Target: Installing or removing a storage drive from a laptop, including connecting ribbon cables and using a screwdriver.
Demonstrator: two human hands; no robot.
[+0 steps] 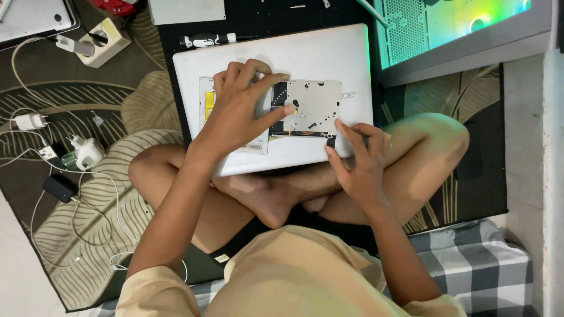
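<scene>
The slim optical drive (282, 111) lies on the white laptop (329, 53), its long axis running left to right between both hands. The left hand (238, 111) presses spread fingers (276, 113) on top, gripping nothing; the right hand (358, 158) pinches its near right corner.

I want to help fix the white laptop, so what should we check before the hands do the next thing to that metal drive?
1. Laptop resting steady on the crossed legs: ok, it lies flat with its near edge on them.
2. Left hand bracing the drive: ok, its fingers spread over the metal drive.
3. Right hand gripping the drive's near right corner: ok, fingertips touch that edge.
4. Screws all out of the drive: cannot tell, too small to see.
5. Screwdriver within reach: ok, it lies just beyond the laptop.
6. Chargers and cables away from the work: ok, they sit on the rug to the left.
</scene>
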